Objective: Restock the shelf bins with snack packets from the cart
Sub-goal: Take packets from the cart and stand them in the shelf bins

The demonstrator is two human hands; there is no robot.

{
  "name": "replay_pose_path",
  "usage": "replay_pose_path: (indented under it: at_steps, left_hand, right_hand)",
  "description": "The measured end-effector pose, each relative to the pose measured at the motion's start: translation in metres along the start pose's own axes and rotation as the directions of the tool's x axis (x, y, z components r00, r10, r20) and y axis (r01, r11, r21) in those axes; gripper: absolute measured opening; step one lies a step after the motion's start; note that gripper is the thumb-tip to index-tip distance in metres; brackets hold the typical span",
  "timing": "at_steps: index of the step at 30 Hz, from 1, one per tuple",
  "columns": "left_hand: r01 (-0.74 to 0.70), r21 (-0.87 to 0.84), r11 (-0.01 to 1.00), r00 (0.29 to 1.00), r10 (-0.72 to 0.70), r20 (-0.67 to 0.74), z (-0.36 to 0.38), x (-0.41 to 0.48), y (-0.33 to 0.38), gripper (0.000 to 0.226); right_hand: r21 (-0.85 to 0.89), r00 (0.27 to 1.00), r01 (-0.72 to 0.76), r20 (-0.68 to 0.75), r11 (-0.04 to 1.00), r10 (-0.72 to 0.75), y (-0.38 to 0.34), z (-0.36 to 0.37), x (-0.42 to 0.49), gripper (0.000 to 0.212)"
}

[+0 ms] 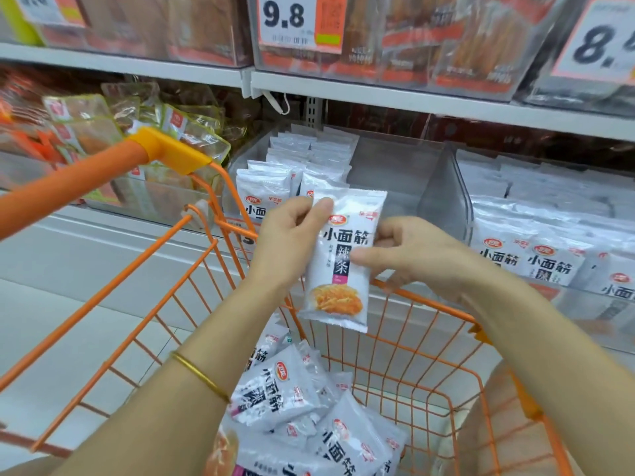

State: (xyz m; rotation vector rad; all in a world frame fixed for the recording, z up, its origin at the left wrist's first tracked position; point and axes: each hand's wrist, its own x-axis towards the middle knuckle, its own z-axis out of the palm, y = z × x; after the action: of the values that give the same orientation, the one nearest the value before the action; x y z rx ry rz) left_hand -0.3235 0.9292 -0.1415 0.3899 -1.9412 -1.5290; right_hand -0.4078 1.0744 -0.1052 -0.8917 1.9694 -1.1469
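Hovering upright above the far rim of the cart (429, 304), one white snack packet (338, 266) with black characters and a picture of orange strips is held between both hands. The left hand (288, 242) pinches its upper left edge, thumb laid on the front near the top corner. The right hand (419, 255) pinches its right edge at mid-height, thumb across the print. A thin gold bangle (199, 376) circles the left wrist. Below, more of the same packets (278, 393) lie heaped in the near part of the orange wire cart, whose handle (68, 190) runs off to the left. Just beyond the held packet, a clear shelf bin (443, 190) holds a standing row of matching packets (295, 159) on its left side. The bin to the right is packed with them (536, 235). Farther left, clear-wrapped snacks (171, 132) fill another bin. Above runs a white shelf edge (412, 97) carrying blurred reddish packs and a price tag (299, 18) reading 9.8. Pale flooring (51, 338) shows to the left of the cart.
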Motion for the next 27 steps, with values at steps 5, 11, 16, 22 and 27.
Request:
replay_pose_path:
  at_steps: [5,11,16,22,27]
  left_hand:
    - [-0.017,0.258,0.966,0.973,0.075,-0.218,-0.007,0.006,-0.007,0.027]
    - [0.041,0.825,0.564,0.991,0.083,-0.106,-0.012,0.004,-0.023,0.025]
    - [0.033,0.822,0.569,0.995,0.060,-0.082,-0.013,0.002,-0.025,0.025]
    - [0.043,0.834,0.550,0.995,0.053,-0.086,-0.012,0.002,-0.022,0.027]
    - [0.038,0.830,0.556,0.995,0.056,-0.082,-0.012,0.002,-0.022,0.028]
  right_hand:
    - [0.140,0.965,0.099,-0.256,0.985,-0.060,-0.015,-0.015,0.035,0.002]
    - [0.059,0.908,0.142,-0.404,0.988,-0.106,-0.011,-0.017,0.089,0.016]
    - [-0.120,0.927,-0.094,-0.374,0.988,0.043,0.014,0.008,0.122,0.014]
    - [-0.059,0.940,-0.136,-0.323,0.989,0.110,0.014,0.017,0.138,0.024]
    - [-0.127,0.948,-0.182,-0.285,0.975,0.140,0.017,0.016,0.146,0.034]
